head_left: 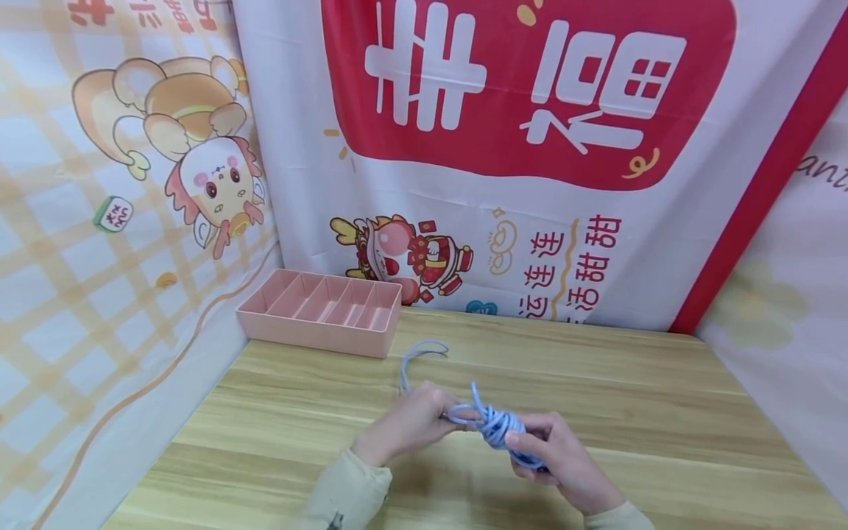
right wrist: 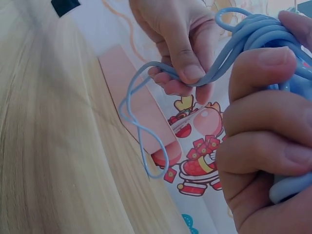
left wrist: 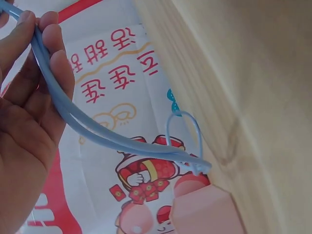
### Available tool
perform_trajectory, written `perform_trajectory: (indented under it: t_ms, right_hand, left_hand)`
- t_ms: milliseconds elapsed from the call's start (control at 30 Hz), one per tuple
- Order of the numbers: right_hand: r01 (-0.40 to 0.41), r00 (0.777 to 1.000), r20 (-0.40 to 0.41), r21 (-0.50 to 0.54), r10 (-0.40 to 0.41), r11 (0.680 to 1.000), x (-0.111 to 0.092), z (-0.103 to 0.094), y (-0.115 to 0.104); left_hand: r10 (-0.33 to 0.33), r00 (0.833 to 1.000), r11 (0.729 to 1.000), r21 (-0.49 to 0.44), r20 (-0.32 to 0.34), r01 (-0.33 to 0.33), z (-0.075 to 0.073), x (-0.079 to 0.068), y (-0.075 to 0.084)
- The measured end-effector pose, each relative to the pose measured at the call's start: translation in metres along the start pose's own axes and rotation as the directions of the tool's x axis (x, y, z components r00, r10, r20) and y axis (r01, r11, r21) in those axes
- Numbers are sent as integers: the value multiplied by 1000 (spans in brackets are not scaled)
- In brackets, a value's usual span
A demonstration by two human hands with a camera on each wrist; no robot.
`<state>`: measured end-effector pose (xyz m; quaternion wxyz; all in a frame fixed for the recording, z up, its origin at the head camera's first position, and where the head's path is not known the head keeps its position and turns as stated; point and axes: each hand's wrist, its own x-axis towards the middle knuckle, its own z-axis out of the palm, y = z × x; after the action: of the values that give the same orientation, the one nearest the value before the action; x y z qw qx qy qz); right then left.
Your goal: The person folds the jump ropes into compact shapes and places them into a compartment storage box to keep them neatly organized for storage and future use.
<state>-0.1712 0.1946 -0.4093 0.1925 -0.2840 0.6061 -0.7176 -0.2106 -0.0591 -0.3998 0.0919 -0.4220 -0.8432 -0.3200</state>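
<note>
Low centre, the right hand (head_left: 562,458) curls its fingers round a seemingly loose cord (head_left: 495,427), which could unravel if the left hand (head_left: 416,419), pinching it, tugs.

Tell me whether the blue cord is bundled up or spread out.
Mostly bundled: the blue cord is wound in coils held by the right hand, while its loose looped end trails past the left hand.

Can't really tell if this is a home or a workshop, but it's basically a little screened-in table nook. There's a wood-grain tabletop (head_left: 649,390) below the left hand (head_left: 419,417) and right hand (head_left: 562,455), a white hanging (head_left: 291,147) with big Chinese characters straight ahead of them, a checked cartoon sheet (head_left: 40,258) off past the left, and a pale flowery sheet (head_left: 782,383) past the right.
</note>
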Motion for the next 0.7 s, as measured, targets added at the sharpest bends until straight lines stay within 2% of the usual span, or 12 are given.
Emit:
perform_trajectory:
  t_ms: [200,400,567,700]
  right_hand:
    - [-72,997,-37,-82,69,994,1,1,0]
    - [-122,990,-94,-191,105,974,2,2,1]
    - [-115,991,-102,-269,91,956,3,2,1]
    - [-126,989,-108,-319,96,939,4,2,1]
  left_hand:
    - [15,989,998,57,150,-23,-7,18,-10]
    - [17,957,990,129,291,-57,-18,42,-16]
    - [49,922,968,209,385,-138,-26,62,-9]
    - [52,906,946,269,421,-179,-30,72,1]
